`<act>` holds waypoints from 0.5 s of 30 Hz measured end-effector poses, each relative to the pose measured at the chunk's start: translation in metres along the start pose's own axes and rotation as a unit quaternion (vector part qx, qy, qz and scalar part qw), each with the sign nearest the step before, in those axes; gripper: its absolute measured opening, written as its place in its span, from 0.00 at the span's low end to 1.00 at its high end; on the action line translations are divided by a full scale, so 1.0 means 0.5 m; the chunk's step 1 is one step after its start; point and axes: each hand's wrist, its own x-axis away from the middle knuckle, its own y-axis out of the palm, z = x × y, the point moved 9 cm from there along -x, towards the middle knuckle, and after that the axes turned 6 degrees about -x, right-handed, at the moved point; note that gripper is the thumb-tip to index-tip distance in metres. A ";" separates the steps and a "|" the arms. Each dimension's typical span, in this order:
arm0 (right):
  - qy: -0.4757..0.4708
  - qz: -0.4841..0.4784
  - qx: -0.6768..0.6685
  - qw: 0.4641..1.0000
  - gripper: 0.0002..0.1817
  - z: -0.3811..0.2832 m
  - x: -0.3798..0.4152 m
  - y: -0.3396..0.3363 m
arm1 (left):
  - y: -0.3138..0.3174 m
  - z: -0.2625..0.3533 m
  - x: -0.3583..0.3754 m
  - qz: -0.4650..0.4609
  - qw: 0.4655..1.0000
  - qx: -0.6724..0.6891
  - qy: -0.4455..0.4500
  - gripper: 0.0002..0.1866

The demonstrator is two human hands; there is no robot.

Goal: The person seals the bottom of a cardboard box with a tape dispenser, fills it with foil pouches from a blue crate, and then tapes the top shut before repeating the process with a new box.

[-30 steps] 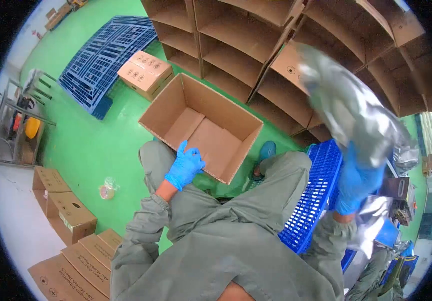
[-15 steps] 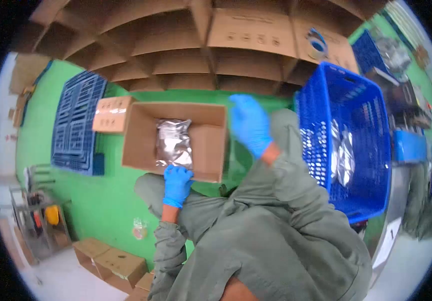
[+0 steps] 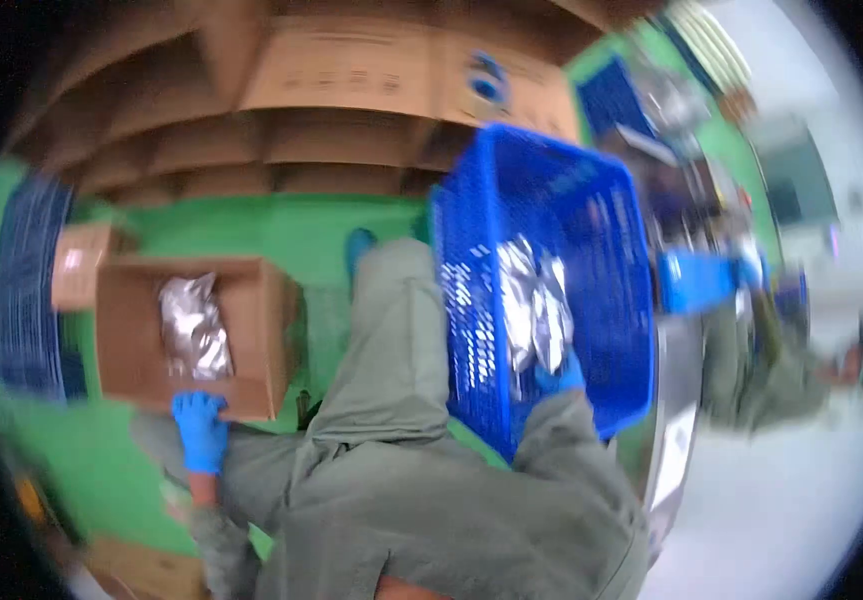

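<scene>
My left hand (image 3: 201, 432), in a blue glove, has its fingers closed over the near rim of an open cardboard box (image 3: 247, 335). A silver foil pouch (image 3: 197, 328) lies inside that box. My right hand (image 3: 563, 376), also gloved in blue, reaches down into the blue plastic crate (image 3: 616, 355). It is at the lower end of the silver pouches (image 3: 534, 310) there, and its fingers are mostly hidden, so their grip cannot be made out.
Cardboard compartments (image 3: 341, 150) run along the far side, with a tape roll (image 3: 488, 85) on a closed box. A blue pallet (image 3: 29, 290) and small carton (image 3: 83, 265) are left. A co-worker (image 3: 786, 375) is at right beside a blue bin (image 3: 696, 280).
The view has swung right. My right hand has moved from above the floor beside the cardboard box into the blue crate. My left hand remains at the box's near rim.
</scene>
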 end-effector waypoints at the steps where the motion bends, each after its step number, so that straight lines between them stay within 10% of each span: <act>1: -0.293 0.037 0.220 0.930 0.29 -0.022 0.014 0.015 | -0.004 0.005 -0.001 -0.004 1.000 0.006 -0.012 0.15; 5: -0.054 -0.064 0.295 0.952 0.27 -0.036 -0.070 0.088 | -0.038 0.013 -0.005 0.008 0.999 -0.002 -0.035 0.10; 10: -0.354 -0.272 0.489 0.749 0.23 -0.396 -0.089 0.240 | -0.005 0.000 -0.008 0.004 0.999 -0.014 -0.035 0.12; 13: -0.441 0.115 0.445 0.771 0.31 -0.627 -0.095 0.112 | -0.003 -0.002 -0.014 0.011 1.000 -0.025 -0.014 0.13; 14: -0.584 0.195 0.436 0.656 0.34 -0.702 -0.050 0.109 | -0.006 -0.001 -0.014 0.021 0.999 -0.028 -0.012 0.14; 15: -0.424 0.149 0.344 0.825 0.39 -0.828 0.055 0.171 | -0.003 0.003 -0.014 0.020 0.999 -0.027 0.000 0.14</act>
